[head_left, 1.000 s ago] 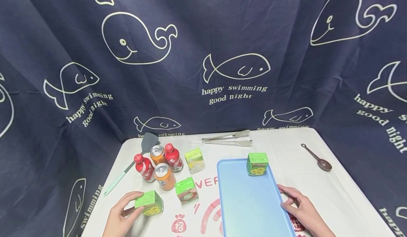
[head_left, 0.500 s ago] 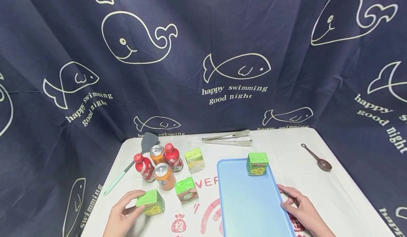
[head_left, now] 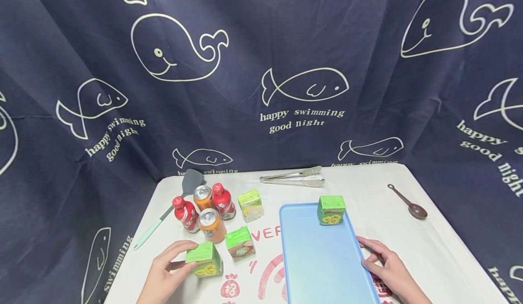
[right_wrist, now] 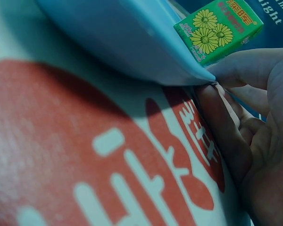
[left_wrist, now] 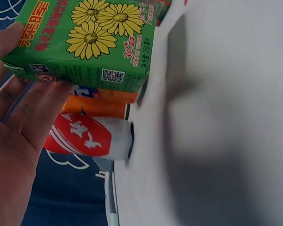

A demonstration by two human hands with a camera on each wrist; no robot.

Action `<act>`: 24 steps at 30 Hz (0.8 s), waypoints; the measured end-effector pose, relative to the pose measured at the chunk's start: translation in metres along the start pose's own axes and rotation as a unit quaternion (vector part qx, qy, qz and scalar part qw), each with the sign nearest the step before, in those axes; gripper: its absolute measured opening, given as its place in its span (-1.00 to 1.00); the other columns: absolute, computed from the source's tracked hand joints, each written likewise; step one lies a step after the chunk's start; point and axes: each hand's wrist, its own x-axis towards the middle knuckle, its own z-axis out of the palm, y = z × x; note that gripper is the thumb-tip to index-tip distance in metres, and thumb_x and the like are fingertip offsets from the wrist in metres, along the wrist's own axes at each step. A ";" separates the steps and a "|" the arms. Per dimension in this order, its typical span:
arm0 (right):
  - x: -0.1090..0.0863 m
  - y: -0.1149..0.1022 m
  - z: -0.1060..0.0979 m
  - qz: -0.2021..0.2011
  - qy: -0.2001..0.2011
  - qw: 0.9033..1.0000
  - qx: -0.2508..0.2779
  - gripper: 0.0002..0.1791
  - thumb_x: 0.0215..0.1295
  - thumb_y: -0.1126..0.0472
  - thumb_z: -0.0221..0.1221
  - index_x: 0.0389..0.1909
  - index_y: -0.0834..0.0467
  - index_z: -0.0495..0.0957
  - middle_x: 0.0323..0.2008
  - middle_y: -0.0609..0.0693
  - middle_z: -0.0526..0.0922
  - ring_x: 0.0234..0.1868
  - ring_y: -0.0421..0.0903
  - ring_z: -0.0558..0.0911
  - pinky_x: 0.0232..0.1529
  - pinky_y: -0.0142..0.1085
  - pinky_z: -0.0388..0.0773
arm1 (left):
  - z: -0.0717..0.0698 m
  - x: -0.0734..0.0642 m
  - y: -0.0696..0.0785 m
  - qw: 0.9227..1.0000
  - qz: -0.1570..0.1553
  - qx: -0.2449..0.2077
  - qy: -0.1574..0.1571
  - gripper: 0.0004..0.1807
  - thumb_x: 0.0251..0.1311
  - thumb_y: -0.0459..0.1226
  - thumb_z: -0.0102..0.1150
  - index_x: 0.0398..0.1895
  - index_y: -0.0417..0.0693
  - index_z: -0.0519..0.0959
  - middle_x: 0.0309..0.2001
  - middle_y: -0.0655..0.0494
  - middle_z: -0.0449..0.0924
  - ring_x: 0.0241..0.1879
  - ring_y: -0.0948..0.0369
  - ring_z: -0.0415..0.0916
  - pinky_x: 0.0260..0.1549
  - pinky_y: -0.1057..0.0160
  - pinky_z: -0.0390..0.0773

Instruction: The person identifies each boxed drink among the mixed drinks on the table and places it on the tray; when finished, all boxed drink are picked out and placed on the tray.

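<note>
My left hand (head_left: 169, 267) pinches a green drink carton (head_left: 206, 264) with yellow flowers printed on it, thumb on the near side and fingers on the far side. In the left wrist view the carton (left_wrist: 99, 42) stands low over the white tabletop. On the right, my right hand (head_left: 388, 267) grips the long side rim of a light blue tray (head_left: 323, 258). The right wrist view shows thumb and fingers meeting at the tray's rim (right_wrist: 179, 66). A matching flower carton (head_left: 332, 213) stands upright in the tray's far right corner.
Beside the held carton are a brown-fronted green carton (head_left: 240, 245), a yellow-green carton (head_left: 251, 206), orange cans (head_left: 212, 227) and red-capped bottles (head_left: 185, 215). A spatula (head_left: 153, 227) lies at the left, metal tongs (head_left: 292, 177) at the back, a brown spoon (head_left: 408, 202) at the right.
My left hand and the flower carton it holds have moved a short way to the right, closer to the brown-fronted carton. My right hand and the tray have stayed put.
</note>
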 end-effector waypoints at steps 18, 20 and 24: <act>-0.001 0.001 0.000 -0.018 0.006 1.000 -0.007 -0.37 0.30 0.36 0.36 0.40 0.28 0.47 0.14 0.17 0.59 -0.33 -0.10 0.63 -0.24 -0.40 0.54 | 0.014 0.024 0.030 0.997 0.034 -0.038 -0.058 -0.53 0.19 -0.43 0.48 0.17 -0.01 0.67 0.12 -0.05 0.65 0.13 0.23 0.61 -0.25 0.14 0.79; -0.001 0.001 0.000 -0.019 0.005 1.000 -0.010 -0.36 0.29 0.36 0.36 0.40 0.30 0.47 0.14 0.17 0.59 -0.33 -0.11 0.63 -0.24 -0.41 0.54 | 0.017 0.026 0.032 0.996 0.043 -0.041 -0.060 -0.53 0.18 -0.44 0.49 0.17 -0.01 0.68 0.12 -0.06 0.65 0.13 0.22 0.61 -0.26 0.13 0.79; -0.001 0.000 0.000 -0.017 0.006 1.000 -0.017 -0.36 0.28 0.36 0.37 0.39 0.30 0.47 0.13 0.15 0.59 -0.34 -0.12 0.63 -0.23 -0.42 0.53 | 0.024 0.031 0.037 0.995 0.061 -0.045 -0.060 -0.52 0.16 -0.46 0.50 0.16 -0.02 0.68 0.11 -0.07 0.66 0.12 0.22 0.62 -0.28 0.13 0.79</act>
